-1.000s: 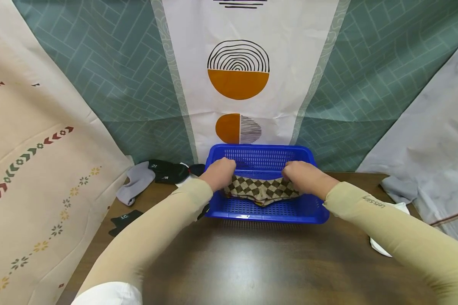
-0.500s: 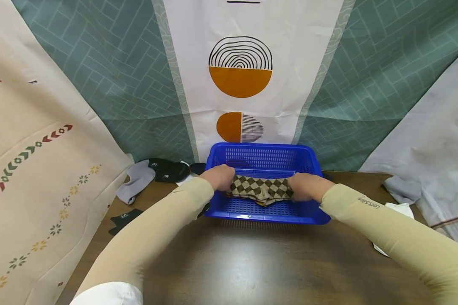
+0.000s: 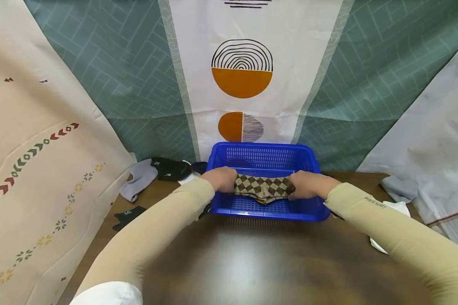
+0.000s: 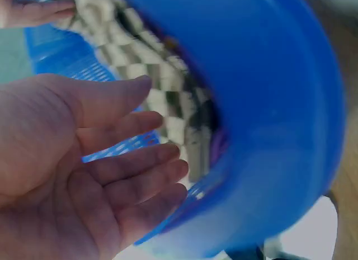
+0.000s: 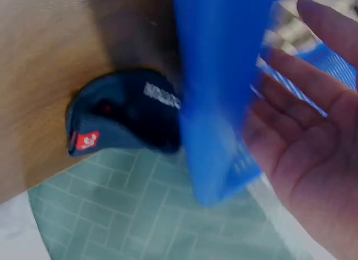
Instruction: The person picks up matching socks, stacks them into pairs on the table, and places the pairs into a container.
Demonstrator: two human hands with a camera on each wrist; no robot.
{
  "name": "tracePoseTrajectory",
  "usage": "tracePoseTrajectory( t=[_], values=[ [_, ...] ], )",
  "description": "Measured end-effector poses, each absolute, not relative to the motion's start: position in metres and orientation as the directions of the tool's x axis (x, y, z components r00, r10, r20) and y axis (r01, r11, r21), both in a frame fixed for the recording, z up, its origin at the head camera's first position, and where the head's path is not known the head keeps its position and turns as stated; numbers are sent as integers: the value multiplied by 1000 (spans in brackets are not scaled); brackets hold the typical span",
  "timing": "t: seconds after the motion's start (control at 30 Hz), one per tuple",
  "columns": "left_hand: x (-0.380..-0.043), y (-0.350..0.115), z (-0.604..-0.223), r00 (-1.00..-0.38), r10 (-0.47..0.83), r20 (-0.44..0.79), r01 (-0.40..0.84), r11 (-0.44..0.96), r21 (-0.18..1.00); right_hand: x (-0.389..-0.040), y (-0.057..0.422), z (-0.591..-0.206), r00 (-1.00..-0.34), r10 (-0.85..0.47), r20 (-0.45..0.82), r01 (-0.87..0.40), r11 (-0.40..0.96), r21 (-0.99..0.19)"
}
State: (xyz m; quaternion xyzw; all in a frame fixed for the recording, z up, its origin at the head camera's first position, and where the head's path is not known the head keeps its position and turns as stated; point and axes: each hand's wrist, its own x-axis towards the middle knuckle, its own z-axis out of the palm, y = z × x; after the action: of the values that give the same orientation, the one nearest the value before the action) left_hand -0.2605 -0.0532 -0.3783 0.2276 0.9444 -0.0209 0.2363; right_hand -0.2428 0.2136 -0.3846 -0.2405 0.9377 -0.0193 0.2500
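A brown-and-beige checkered cloth lies folded lengthwise inside the blue plastic basket. My left hand is at its left end, and my right hand at its right end, both reaching in over the basket. From the left wrist, the left hand shows slightly bent, relaxed fingers with the tips beside the checkered cloth; something purple peeks out beneath. Seen from the right wrist, the right hand has its fingers extended, the fingertips partly hidden by the basket wall.
Left of the basket lie a grey sock-like piece, dark lettered fabric pieces and another dark piece. Grey and white cloths lie at the right. A navy item with a red label sits beside the basket on the wooden table.
The right hand has lowered to the cloth's right end. The left hand has lowered and shifted slightly right, so less of the cloth shows between the hands. The basket stays in place.
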Motion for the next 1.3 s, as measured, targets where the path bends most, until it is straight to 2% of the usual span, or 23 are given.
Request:
tracePoseTrajectory(
  t=[0.17,0.27,0.4,0.53,0.73,0.83,1.03,1.13,1.3],
  values=[
    [-263,-61,-354,-826,460,-326,399,885,238,-247,218,-348,-800,-490,-346,-422,870,-256],
    [-254,-65,-335,-862,478,-169,422,862,281,-242,218,-327,-837,-494,-234,-429,859,-280],
    [-231,-70,-312,-883,463,71,461,831,313,-225,216,-310,-866,-499,-3,-479,833,-276],
    [-202,-75,-303,-859,438,265,508,790,342,-197,214,-303,-838,-502,215,-544,800,-254],
    [-163,-79,-320,-801,429,417,573,751,328,-150,204,-320,-734,-529,426,-650,730,-214],
    [-146,-79,-338,-771,441,459,606,728,320,-130,196,-337,-706,-546,450,-680,701,-216],
    [-116,-77,-376,-702,514,492,693,653,307,-99,185,-379,-721,-567,399,-683,680,-267],
    [-105,-75,-392,-688,560,461,716,629,304,-88,184,-398,-730,-585,353,-680,675,-286],
    [-94,-73,-414,-704,606,371,707,649,281,-78,184,-421,-755,-598,270,-656,689,-309]
  ],
)
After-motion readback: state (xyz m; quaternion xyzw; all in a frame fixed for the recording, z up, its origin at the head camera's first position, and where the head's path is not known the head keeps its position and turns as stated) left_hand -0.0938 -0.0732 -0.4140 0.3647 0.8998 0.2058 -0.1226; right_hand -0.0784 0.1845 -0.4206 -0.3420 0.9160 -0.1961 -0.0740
